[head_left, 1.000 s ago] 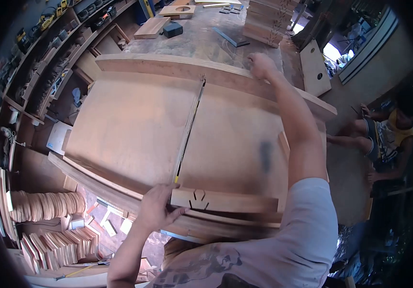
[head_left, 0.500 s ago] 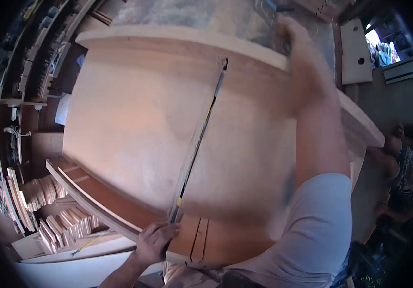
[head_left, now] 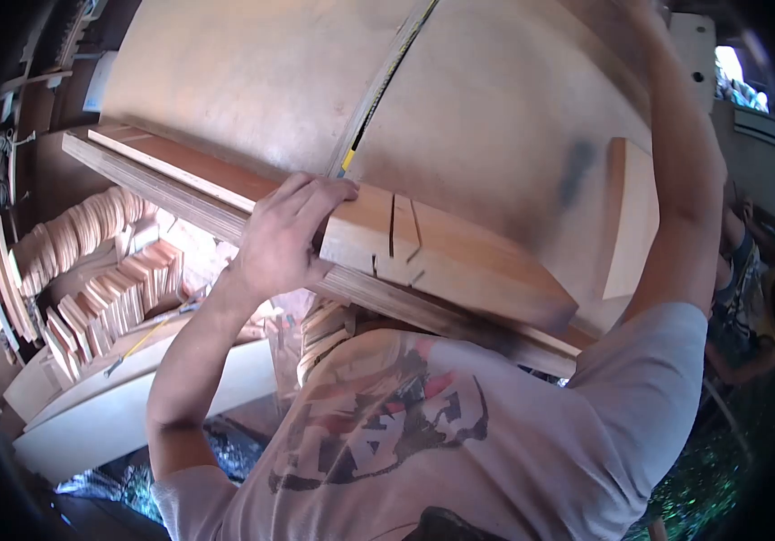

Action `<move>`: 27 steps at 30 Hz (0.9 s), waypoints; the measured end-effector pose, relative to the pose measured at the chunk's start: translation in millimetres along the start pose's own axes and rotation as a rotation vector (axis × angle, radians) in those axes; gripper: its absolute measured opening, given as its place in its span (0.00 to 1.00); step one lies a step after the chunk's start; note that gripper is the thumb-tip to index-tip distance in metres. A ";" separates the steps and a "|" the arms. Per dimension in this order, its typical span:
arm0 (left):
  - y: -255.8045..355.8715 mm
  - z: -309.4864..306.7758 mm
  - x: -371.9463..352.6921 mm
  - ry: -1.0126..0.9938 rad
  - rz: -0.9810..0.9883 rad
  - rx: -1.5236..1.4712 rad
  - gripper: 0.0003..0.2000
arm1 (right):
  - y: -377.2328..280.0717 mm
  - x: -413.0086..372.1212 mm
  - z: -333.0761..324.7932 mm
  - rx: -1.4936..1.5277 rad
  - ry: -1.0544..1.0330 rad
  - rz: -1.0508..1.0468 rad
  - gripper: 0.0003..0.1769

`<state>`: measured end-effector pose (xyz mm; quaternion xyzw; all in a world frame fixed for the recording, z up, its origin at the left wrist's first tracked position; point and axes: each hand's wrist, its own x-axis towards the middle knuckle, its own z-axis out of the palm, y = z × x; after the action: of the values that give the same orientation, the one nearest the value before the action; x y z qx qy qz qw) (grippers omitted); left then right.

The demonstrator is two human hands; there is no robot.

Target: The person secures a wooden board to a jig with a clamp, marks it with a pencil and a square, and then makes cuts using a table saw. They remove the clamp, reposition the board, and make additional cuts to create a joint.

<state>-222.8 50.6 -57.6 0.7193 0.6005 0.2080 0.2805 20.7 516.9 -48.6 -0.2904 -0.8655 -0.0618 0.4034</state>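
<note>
My left hand (head_left: pixel 284 236) is closed over the near wooden rail (head_left: pixel 446 248), beside the lower end of a black and yellow tape measure (head_left: pixel 378 97). The tape lies across a wide wooden panel (head_left: pixel 243 81) and runs out of view at the top. Dark pencil lines mark the rail just right of that hand. My right arm reaches to the top right, where my right hand (head_left: pixel 635 4) is cut off by the frame edge, so its fingers are hidden.
Stacked wooden pieces (head_left: pixel 117 302) and a bundle of curved wood strips (head_left: pixel 81 236) lie at the left. Another yellow strip (head_left: pixel 148 338) rests near a long pale board (head_left: pixel 148 401). Another person (head_left: pixel 748 279) is at the far right.
The view has tilted down toward my body, so the panel and rail appear higher. My right hand has moved to the top right edge; my left hand stays at the rail.
</note>
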 end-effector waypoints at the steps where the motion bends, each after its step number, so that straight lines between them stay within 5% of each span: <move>1: 1.9 1.5 -1.7 0.013 -0.005 -0.003 0.30 | -23.2 -11.8 -30.1 0.035 -0.102 0.017 0.15; 6: 9.8 6.1 -8.7 0.060 -0.035 0.038 0.30 | -84.7 -90.4 -182.7 -0.093 -0.621 -0.068 0.18; 7: 11.7 6.3 -10.2 0.012 -0.145 0.044 0.31 | -105.5 -106.0 -217.5 -0.073 -0.617 0.026 0.17; 10: 1.3 20.0 -19.0 0.290 0.143 0.060 0.34 | -135.3 -163.8 -306.0 -0.047 -0.546 0.176 0.17; 11: 8.1 16.2 -25.2 0.205 -0.019 0.037 0.39 | -144.9 -185.5 -329.9 -0.037 -0.547 0.292 0.18; 14: 17.9 29.8 -43.6 0.518 0.119 0.119 0.40 | -159.4 -246.9 -387.8 0.044 -0.509 0.478 0.18; 21: 110.0 155.2 -117.9 0.887 -0.168 -0.013 0.40 | -170.4 -336.0 -481.8 0.141 -0.397 0.459 0.13; 27: 263.0 294.4 -60.4 1.074 -0.328 -0.226 0.44 | -90.8 -404.7 -598.3 0.160 -0.322 0.284 0.11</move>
<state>149.4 -85.8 -106.1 0.3757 0.7368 0.5607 0.0398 571.6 54.6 64.9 -0.3826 -0.8713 0.1113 0.2866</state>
